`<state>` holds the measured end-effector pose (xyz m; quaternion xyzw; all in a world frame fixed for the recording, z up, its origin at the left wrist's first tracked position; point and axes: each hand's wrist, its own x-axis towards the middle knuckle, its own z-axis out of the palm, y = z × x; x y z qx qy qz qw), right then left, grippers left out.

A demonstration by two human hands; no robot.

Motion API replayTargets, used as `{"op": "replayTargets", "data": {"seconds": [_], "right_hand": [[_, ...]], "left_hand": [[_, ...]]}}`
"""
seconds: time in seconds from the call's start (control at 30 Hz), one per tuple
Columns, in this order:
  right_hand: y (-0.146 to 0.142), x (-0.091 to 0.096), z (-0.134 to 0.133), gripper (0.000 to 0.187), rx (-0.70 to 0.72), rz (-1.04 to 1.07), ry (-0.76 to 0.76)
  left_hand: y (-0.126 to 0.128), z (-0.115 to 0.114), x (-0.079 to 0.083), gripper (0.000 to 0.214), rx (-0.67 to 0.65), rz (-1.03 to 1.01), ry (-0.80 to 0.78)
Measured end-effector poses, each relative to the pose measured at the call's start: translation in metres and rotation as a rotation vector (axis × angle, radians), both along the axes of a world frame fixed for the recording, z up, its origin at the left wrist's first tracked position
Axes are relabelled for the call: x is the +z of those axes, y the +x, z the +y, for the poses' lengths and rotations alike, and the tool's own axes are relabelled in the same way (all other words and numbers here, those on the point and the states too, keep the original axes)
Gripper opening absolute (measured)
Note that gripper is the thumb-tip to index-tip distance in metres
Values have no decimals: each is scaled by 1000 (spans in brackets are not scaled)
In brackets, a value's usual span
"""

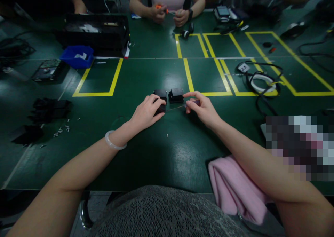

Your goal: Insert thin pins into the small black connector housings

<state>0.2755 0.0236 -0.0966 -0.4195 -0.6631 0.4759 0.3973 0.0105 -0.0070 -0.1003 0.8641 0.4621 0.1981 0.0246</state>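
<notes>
My left hand (pixel 146 112) is closed around a small black block-shaped part (pixel 161 109), holding it against the green table. In my right hand (pixel 205 109) is a screwdriver (pixel 177 108) with a dark purple handle. Its thin shaft points left, and the tip meets or nearly meets the held part; the exact contact is too small to tell. Two more black blocks stand just behind: one block (pixel 160 93) beside my left fingers, the other block (pixel 176 95) near my right index fingertip. A single small screw (pixel 167 135) lies closer to me.
Loose screws (pixel 60 130) and black parts (pixel 49 109) lie at left. Farther back are a blue bin (pixel 77 57) and a long black case (pixel 96 31). A coiled cable (pixel 263 82) and pink cloth (pixel 235 188) are at right. Across the table, a person's hands (pixel 169 16) hold an orange-handled tool.
</notes>
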Motion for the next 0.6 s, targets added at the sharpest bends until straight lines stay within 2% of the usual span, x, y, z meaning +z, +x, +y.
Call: {"op": "replayTargets", "data": {"seconds": [0.6], "right_hand": [[1,-5,3,18,7,80,-51]], "left_hand": [[0,0,-2,35,-5,2,11]]}}
